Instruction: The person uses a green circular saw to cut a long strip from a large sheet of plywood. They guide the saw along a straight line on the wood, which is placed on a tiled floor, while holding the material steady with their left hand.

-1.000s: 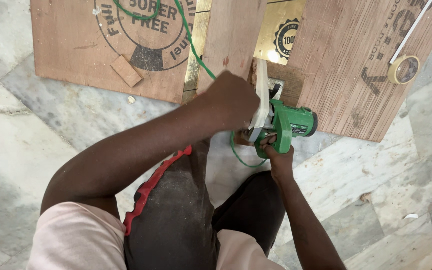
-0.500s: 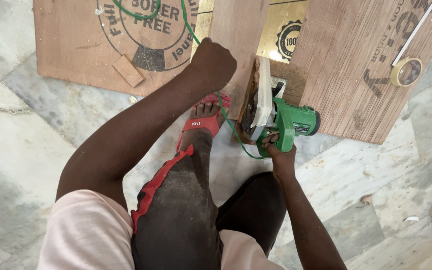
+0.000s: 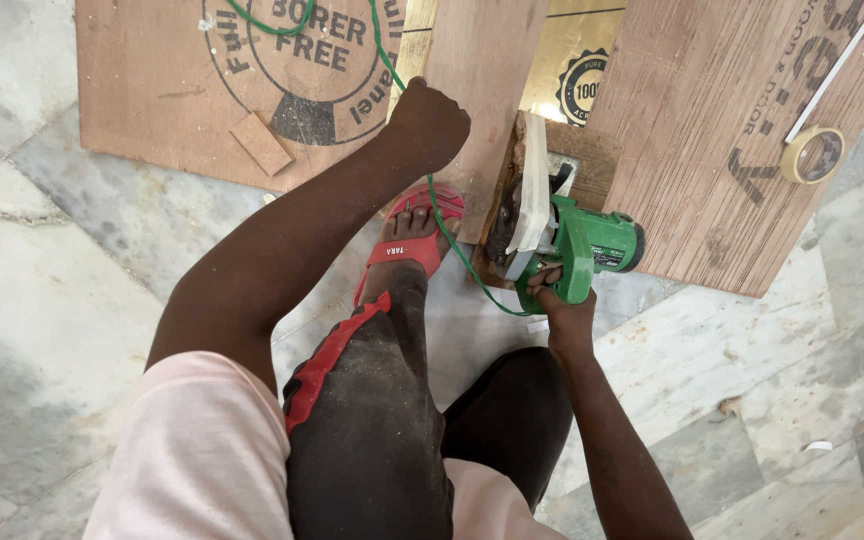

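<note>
While the person is crouching over a grey marble floor point(image 3: 72, 330), dark trousers with a red stripe point(image 3: 372, 400) are filling the near middle of the view, and a foot in a red sandal point(image 3: 409, 232) is resting just beyond the knee, toward 12 o'clock. At about 2 o'clock from that knee, the right hand point(image 3: 559, 305) is closing around the handle of a green power saw point(image 3: 582, 250), fingers wrapped tight from below. That saw is sitting at the near end of a narrow plywood strip point(image 3: 487, 90), its pale guard point(image 3: 532, 190) lying against a dark wooden block point(image 3: 592, 160). At 11 o'clock from the saw, the left hand point(image 3: 430, 125) is curling into a fist and pressing down on the strip's left edge; whether it is gripping anything else I cannot tell. A green cord point(image 3: 452, 240) is running from the saw past the sandal and up across a large plywood sheet point(image 3: 172, 100) at 11 o'clock, where a small wood offcut point(image 3: 260, 143) is lying. Farther off at 1 o'clock, another plywood board point(image 3: 712, 150) is carrying a roll of tape point(image 3: 812, 155) and a thin white strip point(image 3: 837, 70).
</note>
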